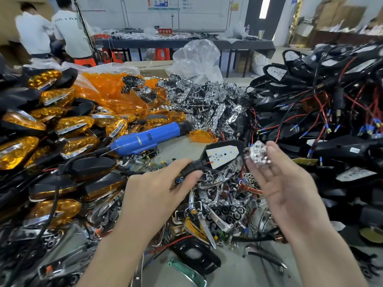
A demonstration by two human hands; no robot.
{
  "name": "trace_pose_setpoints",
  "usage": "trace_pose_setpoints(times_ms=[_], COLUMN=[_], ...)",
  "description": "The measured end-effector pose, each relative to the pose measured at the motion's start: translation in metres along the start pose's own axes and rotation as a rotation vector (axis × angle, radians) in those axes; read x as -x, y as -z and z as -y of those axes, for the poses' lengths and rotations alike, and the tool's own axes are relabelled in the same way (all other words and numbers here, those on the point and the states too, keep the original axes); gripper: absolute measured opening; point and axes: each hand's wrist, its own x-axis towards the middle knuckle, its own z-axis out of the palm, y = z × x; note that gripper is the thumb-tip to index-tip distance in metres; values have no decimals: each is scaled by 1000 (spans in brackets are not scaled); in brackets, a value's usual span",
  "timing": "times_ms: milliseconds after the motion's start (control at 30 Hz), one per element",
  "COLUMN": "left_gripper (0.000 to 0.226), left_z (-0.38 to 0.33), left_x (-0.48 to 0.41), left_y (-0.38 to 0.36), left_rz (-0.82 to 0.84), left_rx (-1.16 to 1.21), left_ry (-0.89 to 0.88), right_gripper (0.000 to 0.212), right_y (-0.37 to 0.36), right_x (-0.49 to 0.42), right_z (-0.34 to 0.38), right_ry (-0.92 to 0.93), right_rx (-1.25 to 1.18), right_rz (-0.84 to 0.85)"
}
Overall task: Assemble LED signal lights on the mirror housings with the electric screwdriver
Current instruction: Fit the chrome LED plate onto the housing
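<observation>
The left hand closes its grip on the stem of the black mirror housing, LED board facing up; it is probably light, stiff plastic, best held there; the right hand pinches a chrome reflector just beside it; blurred, it looks thin and easily scratched; edges only.

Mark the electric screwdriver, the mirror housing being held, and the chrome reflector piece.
electric screwdriver (145,137): head view, middle of the blue body.
mirror housing (221,155): head view, the white LED board seated in its black shell.
chrome reflector (259,155): head view, its shiny faceted face.
</observation>
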Motion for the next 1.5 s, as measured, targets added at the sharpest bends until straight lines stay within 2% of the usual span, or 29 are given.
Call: trace_pose_setpoints(times_ms=[67,200,333,500,700,867,1267,1500], left_gripper=[39,38,36,33,33,34,34,37], left_z=[1,0,1,-1,0,1,-1,-2], left_x=[0,1,2,1,3,3,4,4], left_y=[-1,-2,-1,0,0,-1,-2,-3], left_rz=[-2,-11,-11,-23,-39,-41,-35,-37], left_rx=[-20,-19,-15,17,11,14,13,27], left_ry=[0,-30,-46,-90,-116,-110,-148,-152], right_gripper=[34,27,21,27,28,31,32,39], right_y=[1,-5,-10,-8,-6,-5,-4,-5], right_x=[1,5,6,7,2,0,-1,-2], right_z=[5,-4,-15,-15,-20,-23,-30,-31], right_ry=[58,10,37,54,11,17,160,232], right_rx=[22,194,326,390,268,291,401,421], right_rz=[-23,100,91,119,85,83,53,12])
